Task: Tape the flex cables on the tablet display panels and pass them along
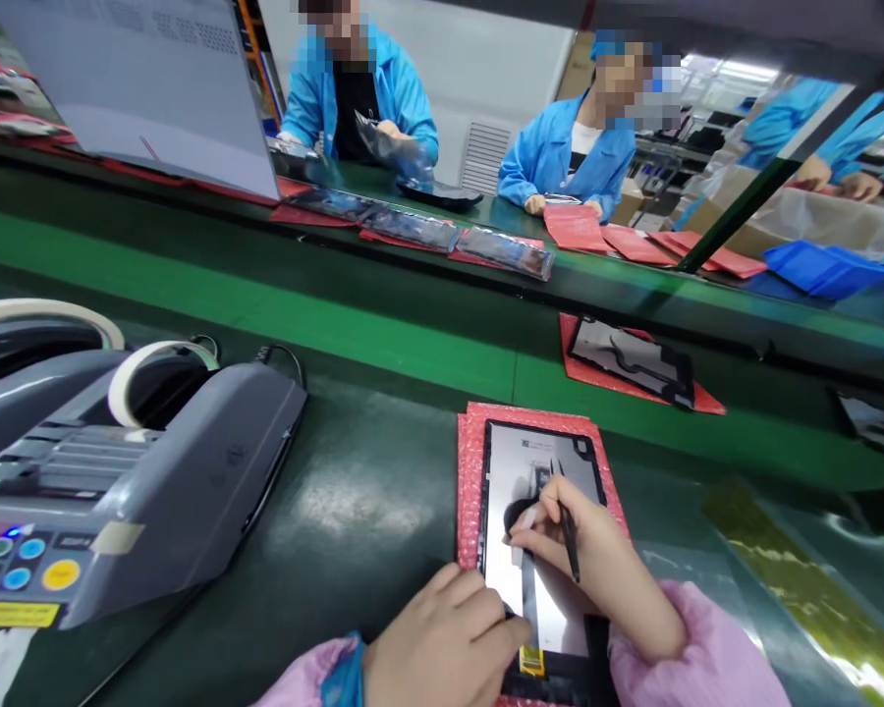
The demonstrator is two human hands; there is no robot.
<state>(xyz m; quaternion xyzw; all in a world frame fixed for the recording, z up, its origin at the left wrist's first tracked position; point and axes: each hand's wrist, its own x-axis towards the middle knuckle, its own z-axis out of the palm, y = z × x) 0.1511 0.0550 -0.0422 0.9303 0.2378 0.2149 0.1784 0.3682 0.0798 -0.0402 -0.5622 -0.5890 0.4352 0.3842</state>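
A tablet screen panel (pixel 505 491) lies with its silver back up and black edges showing, on red bubble-wrap bags (pixel 468 530). Over its middle, my right hand (pixel 571 540) is closed around dark tweezers (pixel 569 540), which point up and away from the panel. Thumb and index finger of that hand pinch near the dark flex cable on the panel; what sits between them is too small to tell. My left hand (pixel 442 633) rests at the panel's lower left with fingers curled together, their grip partly hidden. A yellow connector (pixel 531 660) shows beside its fingertips.
A grey tape dispenser (pixel 192 471) with tape rolls stands left. Another panel (pixel 630 358) lies on red wrap on the green strip. Amber film (pixel 802 579) lies right. Beyond a raised ledge, co-workers in blue coats handle wrapped panels (pixel 413 228) and red bags (pixel 575 228).
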